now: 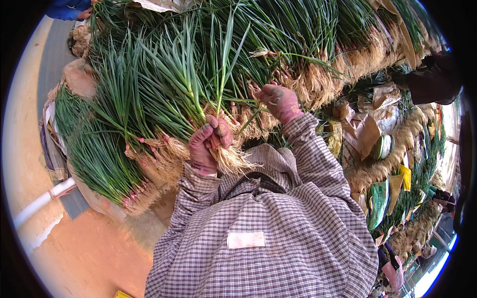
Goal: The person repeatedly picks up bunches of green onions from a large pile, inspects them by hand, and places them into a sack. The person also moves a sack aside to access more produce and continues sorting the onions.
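Note:
My left hand [210,143] is closed around a small bunch of spring onions [192,87], just above their pale roots. The green leaves fan upward and the stringy roots hang over the front of my checked shirt. To its right, my right hand [279,102] has curled fingers pinching a thin green onion leaf [244,100]; part of this grip is hidden by the fingers. Under and beyond both hands lies a wide heap of spring onions [160,78], with reddish bulbs and tan roots turned towards me. One loose spring onion [270,53] lies across the heap above my right hand.
More rooted bundles [395,149] lie in rows at the right, among brown paper [363,132] and a green-and-white roll [382,146]. A co-worker's blue sleeve [67,9] shows at top left. A white pipe [44,201] runs along the floor at left.

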`<act>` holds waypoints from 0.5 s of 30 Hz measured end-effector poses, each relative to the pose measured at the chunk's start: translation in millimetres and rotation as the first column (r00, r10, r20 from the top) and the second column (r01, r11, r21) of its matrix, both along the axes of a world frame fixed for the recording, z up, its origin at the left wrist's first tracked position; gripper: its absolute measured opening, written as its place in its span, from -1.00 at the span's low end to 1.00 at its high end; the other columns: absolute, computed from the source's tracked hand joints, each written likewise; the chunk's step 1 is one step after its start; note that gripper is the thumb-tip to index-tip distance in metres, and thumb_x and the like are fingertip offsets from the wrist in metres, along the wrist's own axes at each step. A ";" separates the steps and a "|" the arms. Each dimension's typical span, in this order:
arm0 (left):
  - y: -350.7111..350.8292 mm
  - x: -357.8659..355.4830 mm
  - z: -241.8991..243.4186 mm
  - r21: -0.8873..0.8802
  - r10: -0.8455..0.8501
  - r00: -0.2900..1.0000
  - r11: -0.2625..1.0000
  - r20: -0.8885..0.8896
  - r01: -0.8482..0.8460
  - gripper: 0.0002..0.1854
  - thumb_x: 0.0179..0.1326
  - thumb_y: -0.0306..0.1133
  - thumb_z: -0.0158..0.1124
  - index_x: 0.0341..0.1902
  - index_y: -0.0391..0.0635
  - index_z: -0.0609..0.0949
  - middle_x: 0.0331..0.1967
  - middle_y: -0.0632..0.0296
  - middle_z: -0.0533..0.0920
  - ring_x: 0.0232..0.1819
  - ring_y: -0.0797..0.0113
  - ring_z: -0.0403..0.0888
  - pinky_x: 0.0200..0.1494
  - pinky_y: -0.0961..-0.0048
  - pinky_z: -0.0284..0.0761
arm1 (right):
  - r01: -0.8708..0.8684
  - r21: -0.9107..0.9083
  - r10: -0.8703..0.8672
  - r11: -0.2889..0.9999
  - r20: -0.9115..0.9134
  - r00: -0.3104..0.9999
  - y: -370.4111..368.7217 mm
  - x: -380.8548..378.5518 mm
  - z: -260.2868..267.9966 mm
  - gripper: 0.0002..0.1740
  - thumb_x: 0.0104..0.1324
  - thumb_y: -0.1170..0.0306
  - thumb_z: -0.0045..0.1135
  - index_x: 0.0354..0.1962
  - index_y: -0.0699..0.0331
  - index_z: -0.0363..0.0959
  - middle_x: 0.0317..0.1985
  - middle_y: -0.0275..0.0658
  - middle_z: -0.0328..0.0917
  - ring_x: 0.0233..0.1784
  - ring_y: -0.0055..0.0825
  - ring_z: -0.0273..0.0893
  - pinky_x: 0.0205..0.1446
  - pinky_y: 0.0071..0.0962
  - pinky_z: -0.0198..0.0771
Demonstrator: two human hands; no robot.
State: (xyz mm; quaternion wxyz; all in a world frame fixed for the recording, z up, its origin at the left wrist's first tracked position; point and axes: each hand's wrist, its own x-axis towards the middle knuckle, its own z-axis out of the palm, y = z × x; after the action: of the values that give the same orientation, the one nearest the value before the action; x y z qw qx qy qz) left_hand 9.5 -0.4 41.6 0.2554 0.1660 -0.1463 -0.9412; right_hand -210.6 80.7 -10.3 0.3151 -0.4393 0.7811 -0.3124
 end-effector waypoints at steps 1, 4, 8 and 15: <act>-3.1 0.8 2.0 -0.002 0.024 1.000 1.000 -0.013 -0.024 -0.75 0.11 -0.29 0.24 -0.20 -0.16 0.51 -0.40 0.14 0.56 -0.49 0.28 0.50 -0.44 0.35 0.42 | 0.061 0.186 -0.042 0.981 -0.104 0.994 5.0 -20.7 -7.0 -0.79 0.20 0.22 0.15 -0.28 0.13 0.55 -0.39 -0.28 0.60 -0.22 -0.37 0.58 -0.15 -0.39 0.48; -12.4 1.4 2.2 -0.156 0.025 0.994 0.988 0.105 -0.009 -0.26 0.09 -0.31 0.26 0.34 -0.12 0.18 -0.41 0.17 0.56 -0.50 0.31 0.54 -0.40 0.41 0.49 | -0.022 0.298 0.094 0.954 -0.231 0.968 7.2 -70.7 -13.6 -0.61 0.24 0.05 0.05 -0.13 0.15 0.44 -0.33 -0.18 0.58 -0.12 -0.19 0.54 -0.07 -0.27 0.43; -18.1 -9.3 -9.6 -0.119 -0.091 0.956 0.985 0.280 0.128 -0.30 0.13 -0.33 0.20 0.32 -0.26 0.19 -0.44 0.16 0.57 -0.44 0.31 0.54 -0.38 0.42 0.51 | 0.283 0.256 -0.164 0.924 -0.403 0.900 -39.8 -105.5 -7.3 -0.37 0.20 -0.16 -0.01 -0.04 0.20 0.33 -0.23 -0.08 0.55 -0.11 -0.09 0.52 -0.08 -0.22 0.40; -15.4 -36.6 -3.8 -0.399 0.000 0.791 0.864 0.612 0.309 -0.62 0.08 -0.43 0.11 0.00 -0.31 0.50 -0.13 0.09 0.62 -0.38 0.51 0.60 -0.56 0.70 0.36 | -0.025 0.118 0.082 0.993 -0.511 0.856 -46.5 -77.1 -10.2 -0.81 0.33 0.19 -0.07 -0.28 0.02 0.50 -0.49 -0.27 0.54 -0.52 -0.31 0.50 -0.47 -0.35 0.39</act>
State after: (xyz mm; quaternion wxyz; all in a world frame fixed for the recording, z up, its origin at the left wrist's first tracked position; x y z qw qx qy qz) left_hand -27.1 -15.7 37.8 0.1490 0.3701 -0.4601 -0.7932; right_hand -287.7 34.1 -20.6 0.1265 -0.5109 0.8399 -0.1325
